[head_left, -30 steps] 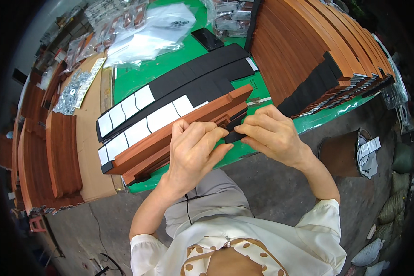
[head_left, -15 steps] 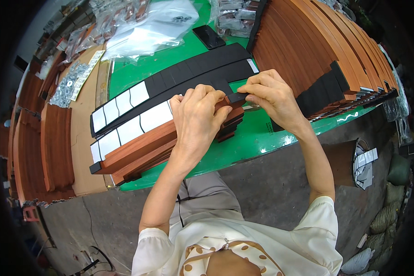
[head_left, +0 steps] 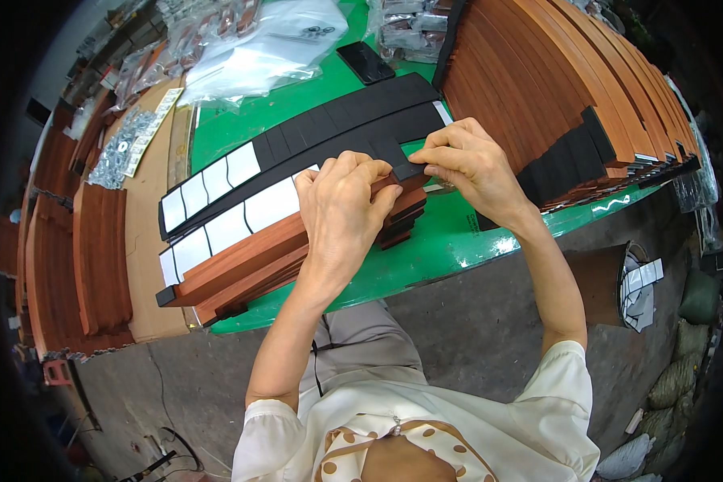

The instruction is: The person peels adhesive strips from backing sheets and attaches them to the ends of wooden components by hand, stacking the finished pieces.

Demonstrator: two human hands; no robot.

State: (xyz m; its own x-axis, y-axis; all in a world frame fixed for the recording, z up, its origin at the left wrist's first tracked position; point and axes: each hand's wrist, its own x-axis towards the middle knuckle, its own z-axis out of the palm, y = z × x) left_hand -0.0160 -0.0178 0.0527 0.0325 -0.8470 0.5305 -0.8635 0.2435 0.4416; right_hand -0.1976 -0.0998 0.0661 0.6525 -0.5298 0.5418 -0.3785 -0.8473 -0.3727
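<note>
My left hand (head_left: 341, 205) is closed around the far end of a reddish-brown wooden slat (head_left: 245, 255), lying on a small stack of slats at the table's front edge. My right hand (head_left: 474, 173) pinches a small black pad (head_left: 410, 169) between thumb and fingers, at that slat's right end. The slat's left end carries a black pad (head_left: 166, 296). Just behind the slats lie black strip sheets (head_left: 321, 127), cut across into pieces. White rectangles (head_left: 231, 167) show on their left parts. The pad's underside is hidden.
Tall rows of slats (head_left: 514, 80) stand at the right, black pads on their near ends. A phone (head_left: 365, 63) and clear plastic bags (head_left: 269, 52) lie farther back on the green table (head_left: 458, 249). Slats (head_left: 100, 257) and bagged hardware (head_left: 120, 149) are left. A bin (head_left: 598, 281) stands below right.
My right fingers have shifted slightly left at the slat's end, still pinching the black pad. My left hand keeps its hold almost unmoved.
</note>
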